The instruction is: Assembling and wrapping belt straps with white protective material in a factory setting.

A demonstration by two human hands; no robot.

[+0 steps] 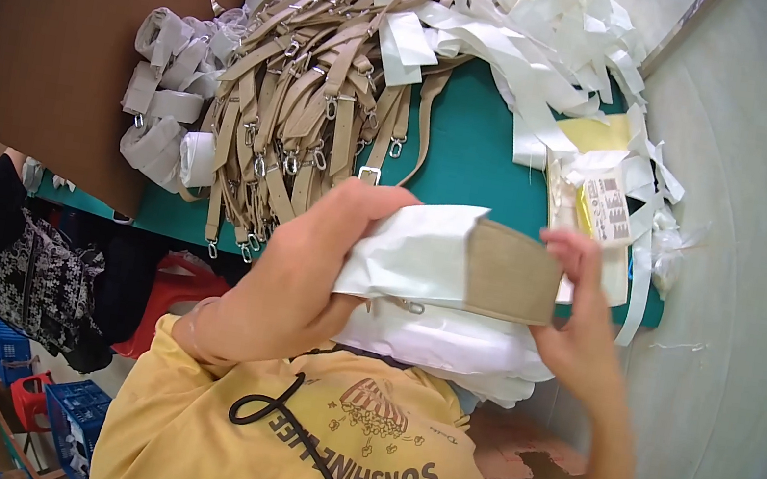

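In front of my chest is a wide tan strap, with white tissue paper wrapped around its left part. My left hand grips the papered end, its thumb along the top. At the bare tan end, my right hand holds the strap's edge between thumb and fingers. A small metal clip peeks out under the paper. Just below, white wrapped material lies across my lap; what is inside it is hidden.
A heap of tan straps with metal clips covers the left of the green table. Paper-wrapped rolls sit beside it, near a brown board. Loose white paper strips lie at the back. Another person is at far left.
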